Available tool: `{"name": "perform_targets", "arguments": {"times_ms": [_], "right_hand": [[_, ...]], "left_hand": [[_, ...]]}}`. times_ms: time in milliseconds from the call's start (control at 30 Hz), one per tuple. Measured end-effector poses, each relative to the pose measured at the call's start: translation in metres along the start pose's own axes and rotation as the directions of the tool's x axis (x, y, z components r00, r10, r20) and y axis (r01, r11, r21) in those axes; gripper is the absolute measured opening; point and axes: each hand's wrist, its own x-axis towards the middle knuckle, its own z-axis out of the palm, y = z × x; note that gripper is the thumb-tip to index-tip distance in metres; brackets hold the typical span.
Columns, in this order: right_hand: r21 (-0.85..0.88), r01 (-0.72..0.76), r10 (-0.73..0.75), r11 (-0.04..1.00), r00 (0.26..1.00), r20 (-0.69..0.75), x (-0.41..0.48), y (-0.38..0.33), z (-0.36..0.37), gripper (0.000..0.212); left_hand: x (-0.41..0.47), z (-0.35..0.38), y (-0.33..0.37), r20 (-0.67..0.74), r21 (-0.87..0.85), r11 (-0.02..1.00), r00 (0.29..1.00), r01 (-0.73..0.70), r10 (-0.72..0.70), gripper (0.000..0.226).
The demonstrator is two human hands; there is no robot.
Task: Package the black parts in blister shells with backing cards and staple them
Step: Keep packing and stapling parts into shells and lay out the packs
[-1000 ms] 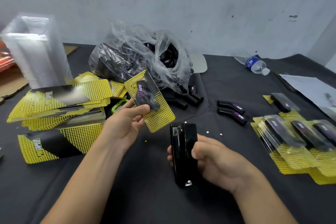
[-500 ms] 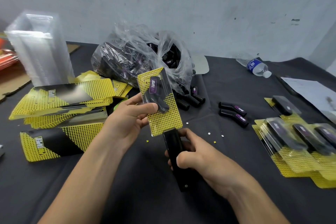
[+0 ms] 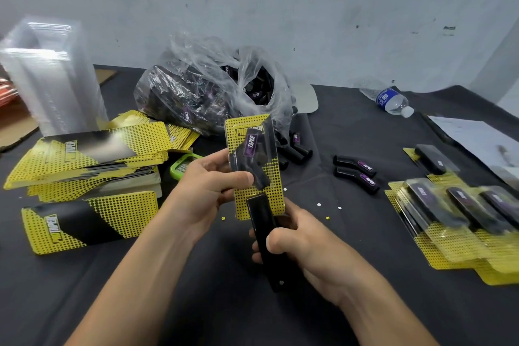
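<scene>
The left hand [image 3: 206, 187] grips a blister pack [image 3: 270, 177] by its left edge, thumb pressed across the clear front and fingers curled behind the yellow dotted card; the pack stands nearly upright above the table, and a black part [image 3: 254, 161] with a purple label sits inside its shell, just right of the thumb tip. The right hand [image 3: 304, 247] is wrapped round a black stapler [image 3: 264, 233], thumb on its top, fingers curled beneath; the stapler's front end overlaps the middle of the pack's lower edge, directly below the left hand's hold, though whether the card sits inside the stapler's mouth cannot be told.

Beyond the pack lies a crumpled clear plastic bag [image 3: 196, 84] filled with more black parts, several spilling out at its mouth; two loose black parts [image 3: 355, 170] lie side by side to the right. On the left, stacks of yellow-and-black backing cards [image 3: 90, 152] are piled beside a tall stack of clear blister shells [image 3: 53, 78]; a green-rimmed object [image 3: 182, 167] peeks out by the left hand. On the right, finished packs [image 3: 463, 229] overlap in a row; a water bottle [image 3: 393, 100] lies on its side behind them; all rests on a black tablecloth [image 3: 196, 303].
</scene>
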Motion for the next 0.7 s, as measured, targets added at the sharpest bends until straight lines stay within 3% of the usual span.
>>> {"name": "perform_targets", "arguments": {"times_ms": [200, 500, 700], "right_hand": [[0.045, 0.010, -0.009, 0.999, 1.000, -0.020, 0.0004, 0.0000, 0.0025, 0.047], [0.003, -0.001, 0.002, 1.000, 0.993, -0.116, 0.0020, 0.0009, 0.0075, 0.048], [0.024, -0.001, 0.004, 1.000, 0.989, -0.149, 0.0020, 0.0002, 0.0105, 0.049]], "left_hand": [[0.0022, -0.0018, -0.0023, -0.057, -0.044, 0.999, 0.998, 0.017, -0.019, 0.039], [0.0016, 0.0001, -0.0014, -0.093, -0.063, 0.997, 0.994, 0.046, -0.052, 0.065], [0.0004, 0.0028, -0.0013, -0.100, -0.076, 0.996, 0.993, 0.048, -0.056, 0.065]]}}
